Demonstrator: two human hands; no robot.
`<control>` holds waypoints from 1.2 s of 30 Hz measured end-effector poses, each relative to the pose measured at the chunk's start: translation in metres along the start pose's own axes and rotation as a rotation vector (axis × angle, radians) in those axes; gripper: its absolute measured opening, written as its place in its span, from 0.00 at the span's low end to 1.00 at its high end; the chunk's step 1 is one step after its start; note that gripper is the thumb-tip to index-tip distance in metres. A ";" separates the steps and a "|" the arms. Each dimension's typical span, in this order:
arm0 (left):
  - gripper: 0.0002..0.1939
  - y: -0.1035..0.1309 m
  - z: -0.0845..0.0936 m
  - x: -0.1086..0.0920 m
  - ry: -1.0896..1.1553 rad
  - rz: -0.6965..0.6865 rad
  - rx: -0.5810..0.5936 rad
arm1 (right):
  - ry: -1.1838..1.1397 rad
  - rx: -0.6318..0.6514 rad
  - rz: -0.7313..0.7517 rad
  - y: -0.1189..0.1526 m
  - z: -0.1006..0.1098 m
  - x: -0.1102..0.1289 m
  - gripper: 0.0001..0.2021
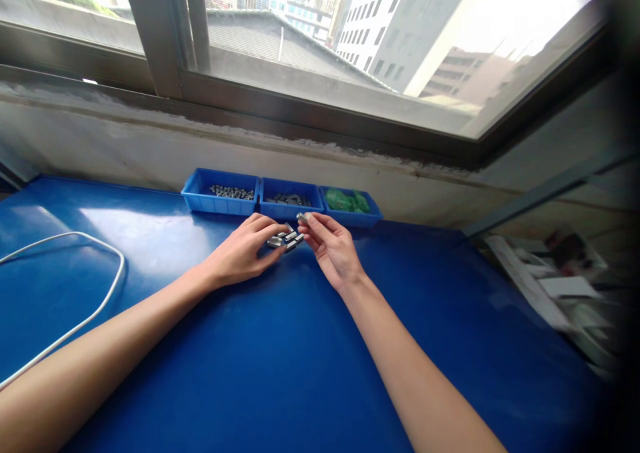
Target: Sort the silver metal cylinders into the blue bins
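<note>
My left hand [253,245] is curled around a small cluster of short silvery metal rods [290,239], with thumb and forefinger on either side of it. Whether the rods rest on the table or are lifted a little is hard to tell. Just to the right, my right hand [336,250] pinches one small metal piece [301,218] between thumb and fingertips. That piece is held slightly above and beyond the cluster, near the front of the bins.
Three blue bins stand along the wall: the left bin [220,204] and middle bin [286,210] hold small metal parts, the right one green bags [345,200]. A white cable [120,266] loops across the blue table [260,373]. Papers [567,286] lie at right.
</note>
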State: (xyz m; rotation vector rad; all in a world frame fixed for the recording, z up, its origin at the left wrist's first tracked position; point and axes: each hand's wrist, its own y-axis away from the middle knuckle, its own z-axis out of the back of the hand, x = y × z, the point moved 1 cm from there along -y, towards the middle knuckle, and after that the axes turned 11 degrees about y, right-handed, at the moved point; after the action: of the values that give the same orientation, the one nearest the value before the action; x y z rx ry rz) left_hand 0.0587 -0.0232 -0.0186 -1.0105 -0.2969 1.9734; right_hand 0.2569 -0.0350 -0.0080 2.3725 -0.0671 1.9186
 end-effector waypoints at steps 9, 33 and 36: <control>0.17 0.002 -0.004 -0.001 -0.130 -0.089 0.198 | 0.055 -0.100 0.182 -0.023 0.009 0.003 0.18; 0.06 -0.001 0.003 0.007 0.191 0.056 -0.214 | 0.298 0.086 0.239 0.005 0.002 -0.004 0.11; 0.09 -0.003 0.005 0.010 0.428 0.165 -0.329 | 0.325 0.146 0.217 0.007 0.000 -0.006 0.13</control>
State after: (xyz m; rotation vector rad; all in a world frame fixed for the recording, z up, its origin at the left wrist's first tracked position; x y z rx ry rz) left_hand 0.0539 -0.0134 -0.0194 -1.6831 -0.3107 1.8251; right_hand 0.2548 -0.0422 -0.0133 2.1786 -0.1727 2.4652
